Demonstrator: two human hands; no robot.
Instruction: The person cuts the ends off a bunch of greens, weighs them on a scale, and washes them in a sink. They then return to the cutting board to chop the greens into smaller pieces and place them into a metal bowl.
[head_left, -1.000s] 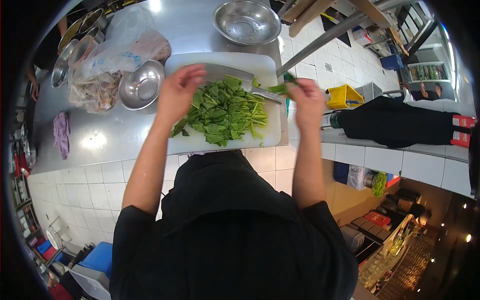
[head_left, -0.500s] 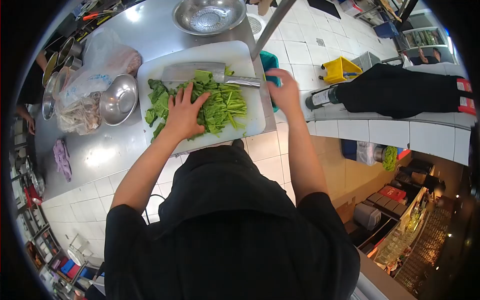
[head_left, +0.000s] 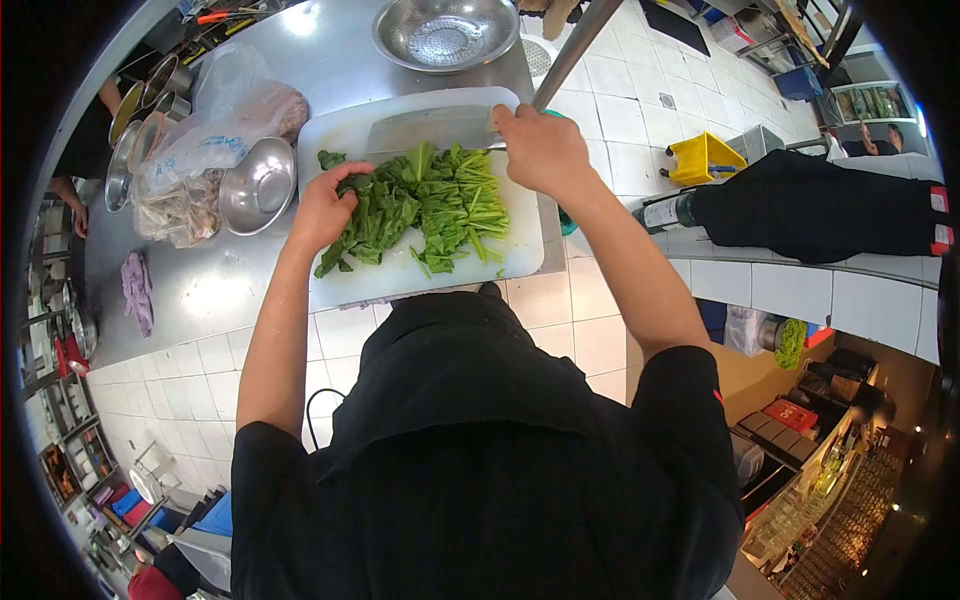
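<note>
The left hand (head_left: 322, 212) is curling over the left edge of a pile of leafy greens (head_left: 425, 205), fingers bent and pressing down on the soft, floppy leaves. The greens are lying in the middle of a white plastic cutting board (head_left: 375, 280), which is flat with rounded corners. The leaves look dark and crinkly, and the cut stems look pale and straight. The right hand (head_left: 542, 150) is closing tight around the handle of a big cleaver (head_left: 430, 128). The cleaver's wide, flat, grey metal blade is sitting just behind the greens on the board. The handle is hidden inside the fist, so its shape is hard to see. The board is resting on a shiny steel table (head_left: 215, 295). A round metal bowl (head_left: 258, 185) is sitting just left of the board, beside a crinkly clear plastic bag (head_left: 215, 125). A steel colander (head_left: 445, 32) full of little holes is sitting behind the board. A purple cloth (head_left: 136, 290) is lying bunched up well to the left.
</note>
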